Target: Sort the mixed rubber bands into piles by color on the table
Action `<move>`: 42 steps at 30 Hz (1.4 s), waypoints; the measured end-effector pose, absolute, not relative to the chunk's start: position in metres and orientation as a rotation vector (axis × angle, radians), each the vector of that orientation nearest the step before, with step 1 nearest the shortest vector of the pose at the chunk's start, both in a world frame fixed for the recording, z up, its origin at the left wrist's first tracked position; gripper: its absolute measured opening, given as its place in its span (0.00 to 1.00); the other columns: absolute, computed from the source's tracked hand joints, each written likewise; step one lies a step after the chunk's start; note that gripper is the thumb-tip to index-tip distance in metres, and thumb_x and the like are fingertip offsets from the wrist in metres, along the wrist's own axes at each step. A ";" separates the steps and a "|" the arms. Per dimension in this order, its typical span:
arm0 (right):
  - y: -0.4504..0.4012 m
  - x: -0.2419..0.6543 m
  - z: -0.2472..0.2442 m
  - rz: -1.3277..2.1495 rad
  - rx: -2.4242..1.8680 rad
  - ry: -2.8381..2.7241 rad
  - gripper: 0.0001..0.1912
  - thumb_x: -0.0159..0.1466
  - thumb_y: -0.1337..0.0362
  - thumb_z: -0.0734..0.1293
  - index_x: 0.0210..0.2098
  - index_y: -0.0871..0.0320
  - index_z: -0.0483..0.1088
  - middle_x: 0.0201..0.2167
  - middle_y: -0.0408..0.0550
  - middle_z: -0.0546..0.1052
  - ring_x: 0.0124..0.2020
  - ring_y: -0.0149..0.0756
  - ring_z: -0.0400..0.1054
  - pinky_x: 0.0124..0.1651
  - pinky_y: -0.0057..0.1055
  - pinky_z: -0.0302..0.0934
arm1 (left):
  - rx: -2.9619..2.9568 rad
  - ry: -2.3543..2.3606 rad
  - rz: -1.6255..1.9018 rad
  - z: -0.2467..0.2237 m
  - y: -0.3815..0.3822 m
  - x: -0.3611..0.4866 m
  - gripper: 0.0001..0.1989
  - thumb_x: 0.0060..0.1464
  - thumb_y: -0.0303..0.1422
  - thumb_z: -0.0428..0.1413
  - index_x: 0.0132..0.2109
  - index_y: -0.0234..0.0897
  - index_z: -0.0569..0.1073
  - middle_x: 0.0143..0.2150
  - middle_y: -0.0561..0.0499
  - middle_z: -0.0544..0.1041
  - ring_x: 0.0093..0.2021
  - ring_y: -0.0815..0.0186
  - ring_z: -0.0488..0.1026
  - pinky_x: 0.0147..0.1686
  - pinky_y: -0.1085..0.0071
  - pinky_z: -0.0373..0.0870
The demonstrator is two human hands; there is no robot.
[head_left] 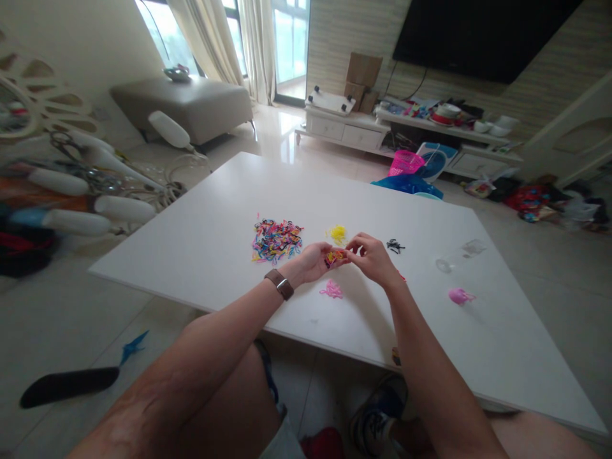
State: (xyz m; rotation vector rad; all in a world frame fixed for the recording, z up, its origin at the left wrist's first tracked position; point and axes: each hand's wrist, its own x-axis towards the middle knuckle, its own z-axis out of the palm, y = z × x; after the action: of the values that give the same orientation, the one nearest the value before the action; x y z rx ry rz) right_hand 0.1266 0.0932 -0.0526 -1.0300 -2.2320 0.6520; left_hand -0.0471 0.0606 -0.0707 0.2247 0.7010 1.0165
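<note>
Palm up and cupped, my left hand (316, 261) holds a small heap of mixed rubber bands (335, 257), mostly yellow, red and dark. The thumb and fingertips of my right hand (367, 254) are pinched together at the edge of that heap; what is between them is too small to make out. A large multicoloured pile of rubber bands (277, 241) lies left of my hands. Single-colour piles surround them: yellow bands (338, 234) beyond, pink bands (332, 289) nearer me, black bands (394, 245) to the right. A bit of red shows behind my right wrist.
The white table (306, 191) also carries a clear container (472, 248), a round clear piece (444, 264) and a pink pouch-like item (459, 296) at the right. A chandelier (119, 191) lies left of the table. Beyond stand a pink basket (405, 162) and a TV cabinet (344, 131).
</note>
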 end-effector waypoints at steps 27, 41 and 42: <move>0.106 0.138 -0.069 0.803 -1.142 -1.790 0.09 0.58 0.58 0.70 0.31 0.58 0.73 0.27 0.46 0.77 0.28 0.34 0.70 0.34 0.31 0.64 | 0.280 0.692 0.992 -0.075 0.062 -0.048 0.14 0.59 0.20 0.46 0.45 0.19 0.75 0.38 0.32 0.81 0.42 0.58 0.81 0.50 0.67 0.76; 0.093 0.279 -0.083 0.548 -1.717 -1.980 0.11 0.54 0.55 0.70 0.28 0.57 0.76 0.27 0.50 0.80 0.29 0.40 0.73 0.35 0.36 0.63 | 0.244 0.730 1.057 -0.077 0.071 -0.053 0.17 0.59 0.23 0.45 0.49 0.17 0.73 0.42 0.29 0.80 0.44 0.56 0.81 0.49 0.66 0.76; 0.091 0.275 -0.083 0.519 -1.723 -1.977 0.12 0.55 0.55 0.69 0.27 0.57 0.76 0.27 0.49 0.80 0.29 0.40 0.72 0.34 0.35 0.63 | 0.247 0.730 1.050 -0.077 0.070 -0.052 0.17 0.59 0.23 0.45 0.49 0.17 0.73 0.42 0.29 0.80 0.44 0.56 0.81 0.49 0.66 0.76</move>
State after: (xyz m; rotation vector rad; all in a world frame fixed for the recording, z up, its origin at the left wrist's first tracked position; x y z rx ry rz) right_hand 0.2747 0.0907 -0.0834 -1.7230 -1.9765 0.5187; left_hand -0.0516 0.0697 -0.0771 0.2466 0.7301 1.0501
